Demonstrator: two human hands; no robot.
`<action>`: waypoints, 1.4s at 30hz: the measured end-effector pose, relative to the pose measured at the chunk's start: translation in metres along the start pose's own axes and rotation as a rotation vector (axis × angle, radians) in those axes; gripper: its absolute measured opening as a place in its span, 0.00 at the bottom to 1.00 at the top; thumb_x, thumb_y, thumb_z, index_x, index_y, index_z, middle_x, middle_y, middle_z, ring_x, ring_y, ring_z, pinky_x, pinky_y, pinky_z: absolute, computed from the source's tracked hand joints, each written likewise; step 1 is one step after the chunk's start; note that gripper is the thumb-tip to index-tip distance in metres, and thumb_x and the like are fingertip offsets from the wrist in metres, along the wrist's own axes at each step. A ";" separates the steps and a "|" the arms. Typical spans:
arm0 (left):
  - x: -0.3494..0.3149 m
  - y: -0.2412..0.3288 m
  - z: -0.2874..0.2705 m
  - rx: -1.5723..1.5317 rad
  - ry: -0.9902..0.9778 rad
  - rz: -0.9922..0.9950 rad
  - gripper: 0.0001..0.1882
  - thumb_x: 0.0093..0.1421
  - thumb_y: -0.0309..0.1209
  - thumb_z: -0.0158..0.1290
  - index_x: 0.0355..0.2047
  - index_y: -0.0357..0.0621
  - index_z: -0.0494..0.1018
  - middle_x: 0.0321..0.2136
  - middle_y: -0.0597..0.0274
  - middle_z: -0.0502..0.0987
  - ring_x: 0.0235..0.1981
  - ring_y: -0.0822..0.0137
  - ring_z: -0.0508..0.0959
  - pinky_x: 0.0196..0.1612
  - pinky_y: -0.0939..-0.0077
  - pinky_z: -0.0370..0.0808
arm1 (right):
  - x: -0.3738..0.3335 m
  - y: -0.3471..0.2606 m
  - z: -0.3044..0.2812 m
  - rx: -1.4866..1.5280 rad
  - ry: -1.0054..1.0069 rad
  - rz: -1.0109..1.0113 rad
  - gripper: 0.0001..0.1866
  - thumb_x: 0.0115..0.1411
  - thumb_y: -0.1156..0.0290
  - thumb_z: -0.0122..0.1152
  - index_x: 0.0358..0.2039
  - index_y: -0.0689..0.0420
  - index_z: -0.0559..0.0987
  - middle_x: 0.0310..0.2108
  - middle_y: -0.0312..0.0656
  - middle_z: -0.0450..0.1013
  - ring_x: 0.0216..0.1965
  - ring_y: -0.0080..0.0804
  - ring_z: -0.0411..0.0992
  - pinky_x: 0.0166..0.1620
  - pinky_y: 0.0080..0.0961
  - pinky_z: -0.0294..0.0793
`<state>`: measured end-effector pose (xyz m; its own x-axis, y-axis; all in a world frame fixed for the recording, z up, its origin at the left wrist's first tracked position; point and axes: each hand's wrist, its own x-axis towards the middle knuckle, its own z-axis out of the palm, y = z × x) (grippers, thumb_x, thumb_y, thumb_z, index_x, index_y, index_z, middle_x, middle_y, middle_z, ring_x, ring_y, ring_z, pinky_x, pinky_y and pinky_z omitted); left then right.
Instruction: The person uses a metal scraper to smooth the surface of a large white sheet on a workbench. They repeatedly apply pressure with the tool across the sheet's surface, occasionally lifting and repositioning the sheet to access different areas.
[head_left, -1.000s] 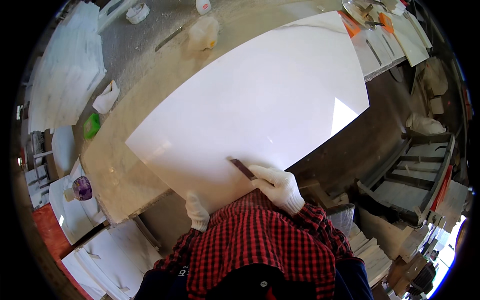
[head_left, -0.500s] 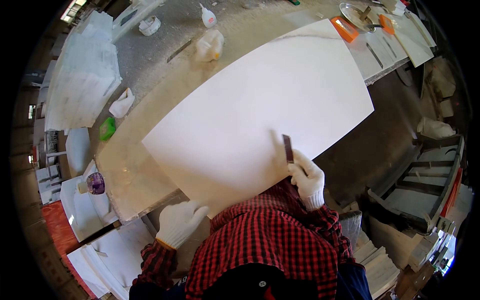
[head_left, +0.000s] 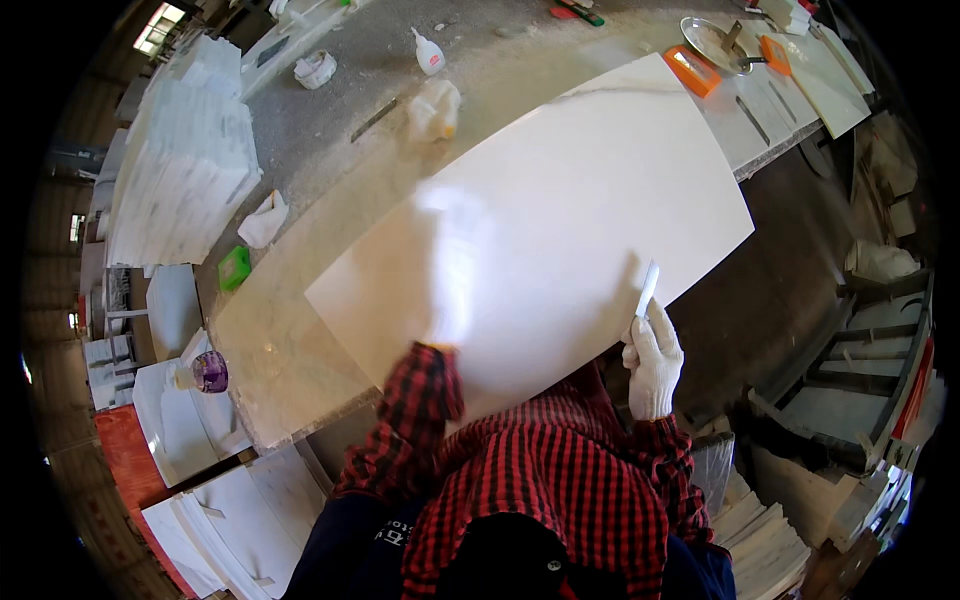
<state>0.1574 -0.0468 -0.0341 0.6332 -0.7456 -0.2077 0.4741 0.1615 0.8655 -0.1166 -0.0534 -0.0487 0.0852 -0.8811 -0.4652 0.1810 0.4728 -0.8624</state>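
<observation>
A large white slab (head_left: 580, 190), with a grey vein near its far end, lies across the worktable (head_left: 290, 350) in front of me. My right hand (head_left: 654, 365), in a white knitted glove, is closed round a short flat metal blade (head_left: 648, 288). The blade points up and away, over the slab's near right edge, and catches the light. My left hand (head_left: 453, 265), also gloved, is over the left part of the slab. Motion smears its fingers, so I cannot see whether they touch the surface.
Beyond the slab are a crumpled white cloth (head_left: 435, 110), a white squeeze bottle (head_left: 428, 52) and a metal strip (head_left: 374, 120). A metal pan (head_left: 715, 46) and an orange tool (head_left: 692, 72) lie at the far right. Stacked white slabs (head_left: 185, 165) stand at the left, near a green box (head_left: 234, 268).
My left hand has swung from beside the slab's near left corner up over its surface. My right hand has shifted right, and the blade has turned from dark to bright.
</observation>
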 end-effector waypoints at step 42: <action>-0.105 0.134 -0.214 1.799 0.372 0.659 0.27 0.74 0.34 0.44 0.71 0.37 0.62 0.64 0.50 0.71 0.63 0.53 0.71 0.67 0.60 0.67 | 0.004 0.005 -0.001 -0.128 -0.072 -0.092 0.25 0.74 0.67 0.55 0.68 0.63 0.71 0.28 0.30 0.70 0.23 0.13 0.59 0.27 0.14 0.58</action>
<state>0.2853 0.1916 0.0062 0.6124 -0.6640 0.4289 -0.7760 -0.6084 0.1663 -0.1159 -0.0548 -0.0547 0.1452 -0.9169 -0.3717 0.0659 0.3838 -0.9211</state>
